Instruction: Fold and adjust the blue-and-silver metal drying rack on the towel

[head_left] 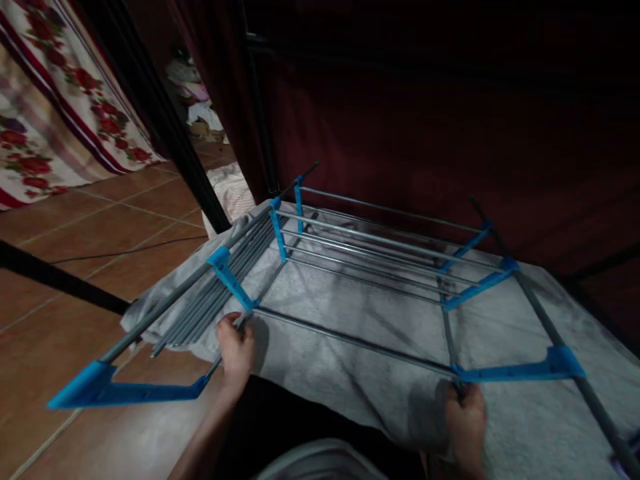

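Observation:
A rack point(350, 340) of grey metal tubes joined by blue plastic brackets lies in front of me over a grey cloth. My left hand point(236, 350) is closed round a lower side tube at the left, just below a blue bracket point(233, 279). At the right front corner, my right hand point(466, 420) grips the tube end beneath another blue bracket point(520, 367). Several crosswise tubes span the far half of the rack. A single crossbar runs between my hands. Loose grey tubes point(220, 293) lie bundled on the cloth beyond my left hand.
The grey cloth point(320, 287) covers a low surface under the rack. Dark posts point(170, 127) and a dark red curtain point(390, 140) stand close behind. Tiled floor point(100, 227) with a thin cable, and a flowered curtain point(85, 87), are at the left.

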